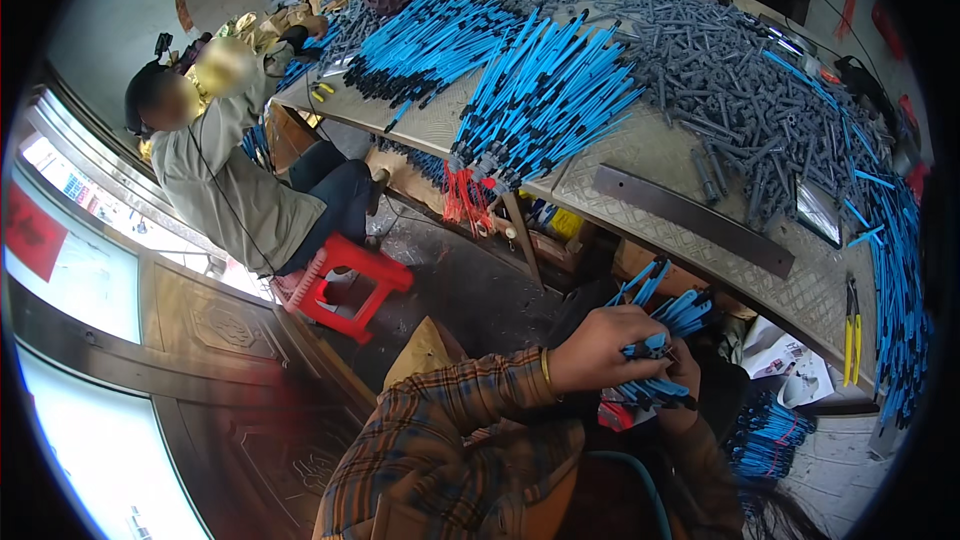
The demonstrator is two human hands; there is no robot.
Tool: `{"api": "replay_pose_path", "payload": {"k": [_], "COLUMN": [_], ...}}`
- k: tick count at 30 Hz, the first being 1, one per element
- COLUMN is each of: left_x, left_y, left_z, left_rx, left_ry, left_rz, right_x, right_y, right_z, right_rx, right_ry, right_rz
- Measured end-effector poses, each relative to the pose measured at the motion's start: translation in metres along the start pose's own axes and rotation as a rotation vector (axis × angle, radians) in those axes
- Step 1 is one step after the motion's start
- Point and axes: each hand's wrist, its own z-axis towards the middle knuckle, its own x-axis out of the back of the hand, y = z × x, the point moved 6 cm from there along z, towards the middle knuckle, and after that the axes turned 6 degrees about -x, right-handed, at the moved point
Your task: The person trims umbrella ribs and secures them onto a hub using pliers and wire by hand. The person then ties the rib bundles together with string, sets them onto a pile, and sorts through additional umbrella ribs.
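My left hand (605, 348), at the end of a plaid sleeve, is wrapped round a bundle of thin blue sticks with black ends (684, 312). The bundle is above my lap, below the table edge. My right hand (682, 372) is closed against the same bundle from the other side, fingers pressed near its middle. Exactly what those right fingers pinch is partly hidden. Blue and black ends stick out above and below both hands. A red-and-white item (618, 414) shows just beneath the bundle.
The table (425, 128) carries piles of blue sticks (555, 90) and grey plastic parts (715, 70). A dark metal bar (690, 218) and yellow-handled pliers (852, 340) lie near its edge. A person (235, 175) sits on a red stool (350, 275). Tied blue bundles (768, 435) rest low at right.
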Motion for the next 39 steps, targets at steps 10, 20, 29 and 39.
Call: {"api": "replay_pose_path", "payload": {"k": [10,20,29,39], "left_x": [0.006,-0.005,-0.013,-0.012], "left_y": [-0.004,-0.006,-0.001,0.000], "left_z": [0.002,-0.006,-0.001,0.003], "left_rx": [0.067,0.172,0.090,0.024], "left_ry": [-0.032,0.013,-0.156,-0.225], "left_rz": [0.013,-0.099,-0.036,-0.065], "right_x": [-0.009,0.004,0.006,0.006], "right_y": [-0.008,-0.051,-0.083,-0.082], "right_z": [0.016,-0.005,-0.012,-0.007], "right_rx": [-0.050,0.237,0.617,0.685], "right_ry": [-0.047,-0.011,-0.135,-0.075], "right_rz": [-0.012,-0.502,-0.932,-0.698]}}
